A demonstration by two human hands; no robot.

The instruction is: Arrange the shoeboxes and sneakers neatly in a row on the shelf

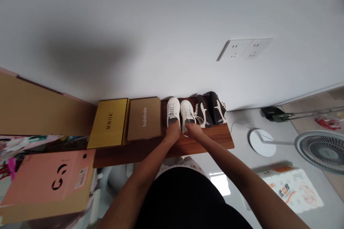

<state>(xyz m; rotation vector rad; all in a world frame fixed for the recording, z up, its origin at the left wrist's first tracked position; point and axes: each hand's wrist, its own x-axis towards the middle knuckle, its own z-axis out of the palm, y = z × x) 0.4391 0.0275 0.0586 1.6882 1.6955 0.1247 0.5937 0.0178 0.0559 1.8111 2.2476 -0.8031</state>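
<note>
Two white sneakers stand side by side on a brown wooden shelf top [215,139], toes toward the wall. My left hand [173,131] is closed on the heel of the left white sneaker [173,107]. On the heel of the right white sneaker [187,110], my right hand [194,131] is closed too. Just right of them sits a pair of dark shoes with cream trim, one dark shoe [203,111] nearer and the other dark shoe [217,107] at the shelf's right end. A brown shoebox [144,118] lies to the left of the white sneakers.
A yellow box [109,123] sits left of the brown one, and a pink box [51,177] lies at lower left. At right are a fan [325,152] with a round white base [262,142] and a white wrapped pack [295,189] on the floor. Wall sockets [245,49] are above.
</note>
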